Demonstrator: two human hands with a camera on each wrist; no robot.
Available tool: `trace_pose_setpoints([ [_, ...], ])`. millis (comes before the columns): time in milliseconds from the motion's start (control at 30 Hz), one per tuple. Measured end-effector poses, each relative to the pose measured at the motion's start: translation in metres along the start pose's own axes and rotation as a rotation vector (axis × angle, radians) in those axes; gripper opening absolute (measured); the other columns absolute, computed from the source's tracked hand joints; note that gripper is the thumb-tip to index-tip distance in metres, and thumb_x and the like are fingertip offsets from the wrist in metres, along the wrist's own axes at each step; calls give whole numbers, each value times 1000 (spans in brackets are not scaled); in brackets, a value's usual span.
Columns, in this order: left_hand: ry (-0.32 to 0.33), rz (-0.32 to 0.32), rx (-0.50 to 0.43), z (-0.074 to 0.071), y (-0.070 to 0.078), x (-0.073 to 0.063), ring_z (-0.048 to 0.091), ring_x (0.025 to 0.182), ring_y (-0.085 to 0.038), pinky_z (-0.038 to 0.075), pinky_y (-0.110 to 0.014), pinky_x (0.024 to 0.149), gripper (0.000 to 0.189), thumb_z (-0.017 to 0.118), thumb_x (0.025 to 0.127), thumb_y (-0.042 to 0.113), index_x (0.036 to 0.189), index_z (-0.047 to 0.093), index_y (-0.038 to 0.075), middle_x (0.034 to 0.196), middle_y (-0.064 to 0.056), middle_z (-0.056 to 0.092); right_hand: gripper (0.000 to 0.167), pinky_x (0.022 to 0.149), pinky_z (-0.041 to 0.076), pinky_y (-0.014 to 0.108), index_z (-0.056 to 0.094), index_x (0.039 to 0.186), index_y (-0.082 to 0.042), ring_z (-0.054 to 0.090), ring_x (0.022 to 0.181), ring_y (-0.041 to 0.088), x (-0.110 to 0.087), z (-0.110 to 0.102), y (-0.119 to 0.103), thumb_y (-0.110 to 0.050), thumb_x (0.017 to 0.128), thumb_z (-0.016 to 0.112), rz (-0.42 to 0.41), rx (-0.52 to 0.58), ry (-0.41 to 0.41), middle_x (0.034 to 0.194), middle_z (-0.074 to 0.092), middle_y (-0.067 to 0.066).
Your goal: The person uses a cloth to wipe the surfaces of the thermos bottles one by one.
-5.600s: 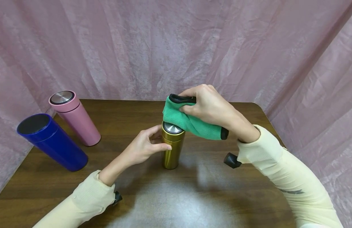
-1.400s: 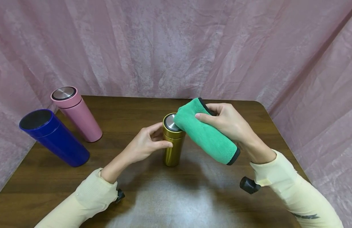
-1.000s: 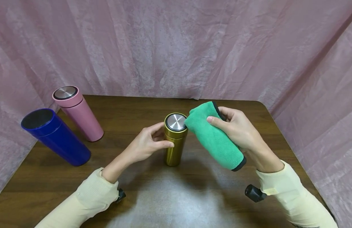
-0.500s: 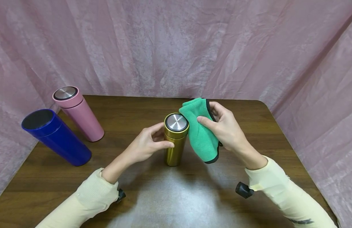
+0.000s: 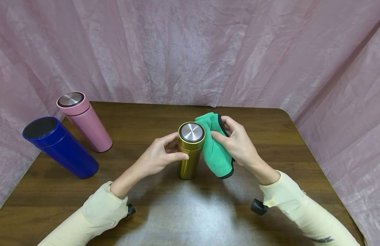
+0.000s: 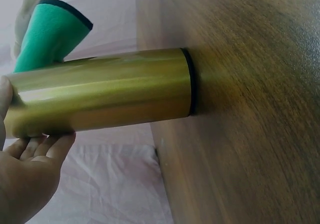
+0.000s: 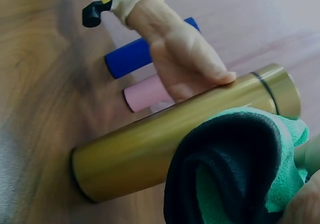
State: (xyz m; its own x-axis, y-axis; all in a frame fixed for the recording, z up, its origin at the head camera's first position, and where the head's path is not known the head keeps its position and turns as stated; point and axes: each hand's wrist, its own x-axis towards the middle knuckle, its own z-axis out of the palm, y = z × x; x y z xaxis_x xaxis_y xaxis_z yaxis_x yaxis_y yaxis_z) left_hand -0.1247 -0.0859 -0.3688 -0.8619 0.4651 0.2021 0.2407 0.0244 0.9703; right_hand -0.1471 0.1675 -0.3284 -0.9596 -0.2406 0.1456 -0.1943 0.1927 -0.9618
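A gold thermos point(image 5: 190, 160) with a brushed metal disc on its lid stands upright on the table. My left hand point(image 5: 157, 157) grips its upper left side, thumb in front and fingers behind. In the right wrist view the left thumb rests near the lid seam. My right hand point(image 5: 240, 143) holds a folded green cloth point(image 5: 216, 153) with black edging, its thumb on the near face. The cloth lies along the thermos's upper right side, just below the lid rim. In the left wrist view the green cloth point(image 6: 52, 33) shows behind the thermos point(image 6: 110, 93).
At the left stand a blue thermos point(image 5: 62, 148) with a dark top and, behind it, a pink thermos point(image 5: 86, 123) with a metal disc on its lid. The brown wooden table point(image 5: 190, 212) ends at a pink curtain point(image 5: 190, 51) at the back and right.
The cloth, first on the thermos lid, slid off to the right, then came back left against the upper side. My left hand has kept its grip, and the thermos has tilted or shifted only slightly.
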Motion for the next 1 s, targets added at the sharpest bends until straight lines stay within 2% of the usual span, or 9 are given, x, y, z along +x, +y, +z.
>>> trace_pose_setpoints([
  [267, 2, 9, 2, 0, 0, 0, 62, 126, -32, 55, -36, 101, 65, 78, 88, -7, 147, 51, -5, 138, -19, 62, 34, 82, 56, 24, 60, 127, 5, 65, 101, 20, -2, 6, 17, 8, 94, 67, 10, -36, -27, 117, 68, 16],
  [533, 4, -6, -5, 1, 0, 0, 61, 127, -32, 54, -36, 101, 65, 78, 88, -7, 147, 51, -4, 140, -19, 61, 32, 81, 54, 23, 62, 124, 5, 64, 98, 21, 1, 9, 30, 10, 93, 67, -23, -112, -51, 113, 69, 16],
  [767, 3, -7, -5, 1, 0, 1, 61, 127, -32, 54, -36, 102, 63, 78, 88, -6, 145, 52, -4, 139, -19, 62, 30, 80, 53, 24, 63, 122, 6, 63, 95, 20, -4, 13, 43, 8, 93, 69, -20, -168, -62, 110, 70, 15],
  [900, 3, -6, -4, 1, 0, 1, 61, 127, -32, 54, -36, 102, 63, 78, 88, -6, 145, 52, -5, 139, -19, 62, 27, 81, 53, 29, 64, 119, 5, 63, 93, 21, -6, 17, 53, 6, 93, 70, -5, -232, -68, 105, 70, 14],
  [1000, 4, -10, -2, 1, 0, 0, 61, 127, -32, 54, -36, 102, 64, 78, 88, -6, 146, 51, -4, 140, -19, 61, 27, 83, 52, 35, 66, 118, 3, 63, 93, 22, -9, 21, 62, 4, 92, 72, 43, -299, -63, 103, 71, 12],
])
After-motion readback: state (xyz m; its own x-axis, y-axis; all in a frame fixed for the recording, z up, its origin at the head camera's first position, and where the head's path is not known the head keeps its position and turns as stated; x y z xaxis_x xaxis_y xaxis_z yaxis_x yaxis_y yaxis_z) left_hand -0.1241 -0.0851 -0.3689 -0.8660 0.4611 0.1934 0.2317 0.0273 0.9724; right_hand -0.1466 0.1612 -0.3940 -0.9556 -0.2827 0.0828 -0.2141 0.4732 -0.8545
